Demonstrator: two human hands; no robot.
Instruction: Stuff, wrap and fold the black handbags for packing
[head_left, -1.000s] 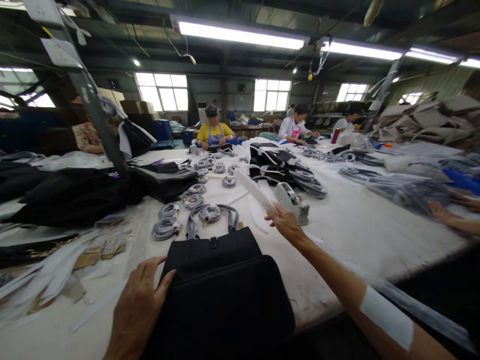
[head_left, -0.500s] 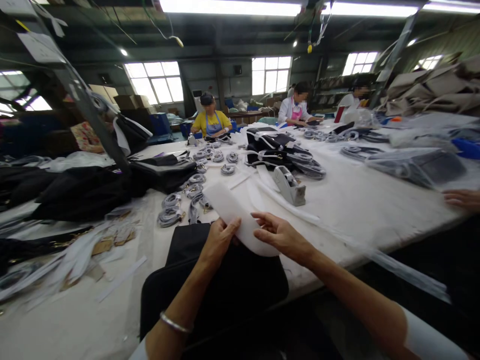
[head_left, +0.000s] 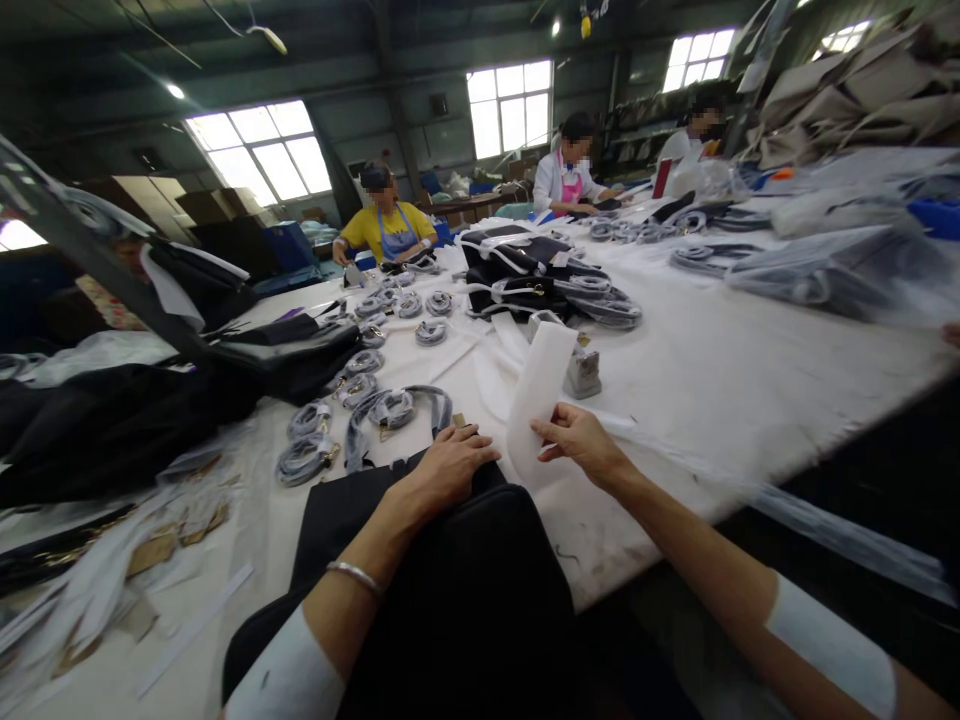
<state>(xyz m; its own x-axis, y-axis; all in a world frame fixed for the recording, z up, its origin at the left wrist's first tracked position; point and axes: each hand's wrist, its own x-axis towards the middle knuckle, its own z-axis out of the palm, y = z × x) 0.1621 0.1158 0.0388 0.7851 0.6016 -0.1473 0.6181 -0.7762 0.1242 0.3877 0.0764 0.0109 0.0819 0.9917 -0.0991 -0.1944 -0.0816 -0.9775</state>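
Observation:
A black bag (head_left: 457,590) lies in front of me at the near edge of the white table (head_left: 720,390). My left hand (head_left: 446,468) rests on the bag's top edge, fingers curled down over it. My right hand (head_left: 581,443) pinches a white foam sheet (head_left: 536,395) that stands upright just right of the bag. A wrapped grey strap (head_left: 390,410) lies just beyond the bag.
A tape dispenser (head_left: 581,365) stands behind the sheet. Several coiled straps (head_left: 360,365) trail up the table to black bags (head_left: 525,275). Dark bags (head_left: 112,420) and paper scraps (head_left: 142,550) fill the left. Three people sit at the far end. Plastic-wrapped goods (head_left: 825,270) lie right.
My left hand let go of the foam sheet and dropped onto the bag's top. My right hand now holds the sheet upright, further right. The view tilted down.

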